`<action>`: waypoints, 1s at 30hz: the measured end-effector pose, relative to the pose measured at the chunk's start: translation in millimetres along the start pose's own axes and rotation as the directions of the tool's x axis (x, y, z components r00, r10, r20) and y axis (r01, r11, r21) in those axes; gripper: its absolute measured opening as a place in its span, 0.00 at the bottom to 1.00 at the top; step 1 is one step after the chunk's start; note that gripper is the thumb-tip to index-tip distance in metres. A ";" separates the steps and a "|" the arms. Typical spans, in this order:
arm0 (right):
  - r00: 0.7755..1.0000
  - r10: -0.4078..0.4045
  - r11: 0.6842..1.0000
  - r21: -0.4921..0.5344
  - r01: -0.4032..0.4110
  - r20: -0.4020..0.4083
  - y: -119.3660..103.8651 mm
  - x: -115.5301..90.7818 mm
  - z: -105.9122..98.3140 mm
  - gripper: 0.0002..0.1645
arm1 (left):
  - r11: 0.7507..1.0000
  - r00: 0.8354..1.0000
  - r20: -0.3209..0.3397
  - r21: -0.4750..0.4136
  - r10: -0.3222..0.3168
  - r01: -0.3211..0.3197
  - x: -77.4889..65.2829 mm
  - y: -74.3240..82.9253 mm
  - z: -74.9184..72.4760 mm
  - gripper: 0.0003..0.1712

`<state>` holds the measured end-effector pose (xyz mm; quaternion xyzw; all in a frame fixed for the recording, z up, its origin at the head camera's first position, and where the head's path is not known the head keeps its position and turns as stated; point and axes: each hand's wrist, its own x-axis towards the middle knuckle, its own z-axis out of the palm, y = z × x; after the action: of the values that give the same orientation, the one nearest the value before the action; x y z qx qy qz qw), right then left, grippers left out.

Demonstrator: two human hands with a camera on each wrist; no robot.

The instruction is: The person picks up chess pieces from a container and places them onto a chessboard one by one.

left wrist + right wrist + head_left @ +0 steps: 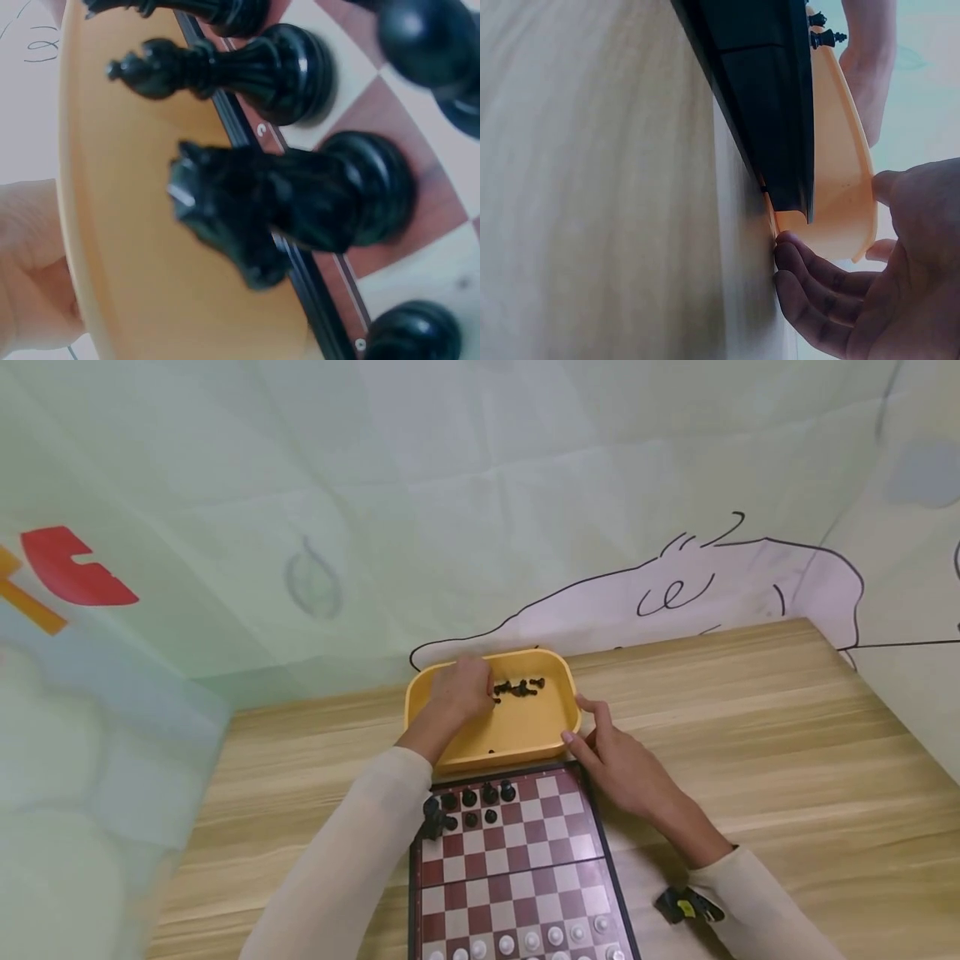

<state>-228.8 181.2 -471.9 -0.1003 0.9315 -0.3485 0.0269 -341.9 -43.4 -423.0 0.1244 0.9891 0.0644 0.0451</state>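
Grasping tray (525,727): right hand (626,768) | lower fingers (821,296): right wrist view only | left hand (461,687) grip: can't tell

Black chess pieces (521,690) lie scattered in the yellow tray (528,725) beyond the checkered chessboard (519,862).

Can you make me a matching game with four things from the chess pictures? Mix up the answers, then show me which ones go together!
Things:
1. tray
2. left hand
3. right hand
4. white pieces

Matches:
A. holding the tray's right side
B. on the end of the board nearest the person
C. yellow
D. in or over the tray's left part

Right pairs: 1-C, 2-D, 3-A, 4-B
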 end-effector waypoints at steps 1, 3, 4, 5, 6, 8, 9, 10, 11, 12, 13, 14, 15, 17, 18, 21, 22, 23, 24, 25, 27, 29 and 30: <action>1.000 -0.001 1.000 0.000 0.001 0.000 0.2 0.0 -0.1 0.42 | 1.000 1.000 0.003 0.002 0.007 -0.007 -0.1 0.1 -0.2 0.12; 1.000 -0.002 1.000 0.003 0.002 -0.003 0.0 -0.1 -0.7 0.42 | 1.000 1.000 0.012 0.011 0.024 -0.024 0.1 0.1 -0.6 0.13; 1.000 -0.003 1.000 0.005 0.003 -0.003 -0.1 0.0 -1.0 0.41 | 0.999 0.999 0.020 0.015 0.034 -0.034 0.3 0.3 -1.0 0.14; 1.000 -0.002 1.000 0.007 0.003 -0.005 -0.5 -0.1 -1.4 0.41 | 0.999 0.999 0.028 0.017 0.044 -0.044 0.5 0.4 -1.4 0.15; 1.000 -0.001 1.000 0.005 0.001 -0.005 -0.6 -0.2 -1.7 0.41 | 0.998 0.998 0.038 0.018 0.053 -0.054 0.5 0.8 -1.8 0.16; 1.000 -0.001 1.000 0.000 0.001 -0.005 -0.7 -0.3 -1.9 0.41 | 0.997 0.996 0.058 0.021 0.073 -0.075 0.7 1.6 -2.7 0.17; 1.000 0.002 1.000 -0.002 -0.002 -0.004 -0.9 -0.4 -1.9 0.41 | 0.996 0.994 0.068 0.021 0.084 -0.085 0.7 2.1 -3.0 0.18; 1.000 0.003 1.000 -0.004 -0.003 -0.005 -0.8 -0.4 -1.8 0.41 | 0.996 0.992 0.084 0.017 0.091 -0.093 0.7 2.7 -3.4 0.18; 1.000 0.005 1.000 -0.006 -0.005 -0.005 -1.0 -0.4 -1.8 0.41 | 0.995 0.991 0.092 0.016 0.101 -0.103 0.6 3.3 -3.5 0.18; 1.000 0.001 1.000 -0.008 -0.001 -0.004 -0.7 -0.4 -1.8 0.42 | 0.993 0.989 0.099 0.019 0.112 -0.114 0.4 3.9 -3.9 0.18; 1.000 0.002 1.000 -0.007 -0.002 -0.004 -0.8 -0.3 -1.8 0.42 | 0.992 0.987 0.105 0.021 0.121 -0.124 0.5 4.2 -3.8 0.18; 1.000 0.002 1.000 -0.006 -0.002 -0.004 -0.7 -0.3 -1.8 0.42 | 0.991 0.985 0.112 0.023 0.131 -0.135 0.5 4.5 -3.8 0.18; 1.000 0.006 1.000 -0.004 -0.006 -0.005 -0.6 -0.1 -1.5 0.42 | 0.989 0.983 0.118 0.027 0.144 -0.148 0.5 4.8 -3.7 0.18; 1.000 0.007 1.000 -0.005 -0.007 -0.004 -0.5 -0.1 -1.3 0.42 | 0.984 0.977 0.125 0.031 0.170 -0.176 0.1 5.4 -3.5 0.16; 1.000 0.006 1.000 -0.008 -0.006 -0.003 -0.2 -0.1 -1.1 0.42 | 0.981 0.974 0.130 0.029 0.187 -0.192 0.0 5.7 -3.6 0.15; 1.000 0.010 1.000 -0.007 -0.010 -0.001 0.1 0.1 -0.4 0.42 | 0.973 0.964 0.137 0.018 0.226 -0.231 -0.5 6.7 -3.7 0.11; 1.000 0.009 1.000 -0.005 -0.009 0.000 0.0 0.1 -0.3 0.42 | 0.971 0.962 0.141 0.012 0.235 -0.239 -0.7 7.2 -3.8 0.10; 1.000 0.009 1.000 -0.005 -0.009 0.000 0.1 0.2 -0.2 0.42 | 0.969 0.959 0.144 0.008 0.243 -0.247 -0.8 7.6 -3.7 0.09; 1.000 0.008 1.000 -0.003 -0.008 0.001 0.1 0.2 0.0 0.42 | 0.968 0.958 0.142 0.005 0.249 -0.252 -0.8 7.9 -3.5 0.07; 1.000 0.007 1.000 0.000 -0.007 0.002 0.1 0.2 0.1 0.41 | 0.968 0.958 0.142 0.005 0.248 -0.251 -0.9 8.2 -3.0 0.06; 1.000 0.007 1.000 0.002 -0.007 0.002 0.2 0.0 0.3 0.41 | 0.969 0.958 0.148 0.001 0.245 -0.247 -1.4 8.9 -2.4 0.05; 1.000 0.007 1.000 0.002 -0.007 0.002 0.4 -0.2 0.5 0.41 | 0.970 0.959 0.152 -0.003 0.241 -0.243 -1.5 9.0 -1.7 0.05; 1.000 0.006 1.000 0.002 -0.006 0.001 0.4 -0.2 0.5 0.41 | 0.971 0.959 0.153 -0.007 0.238 -0.240 -1.7 9.0 -1.7 0.05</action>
<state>-228.6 181.2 -472.5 -0.0975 0.9314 -0.3494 0.0288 -338.3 -35.4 -419.9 0.2476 0.9609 0.0538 0.1119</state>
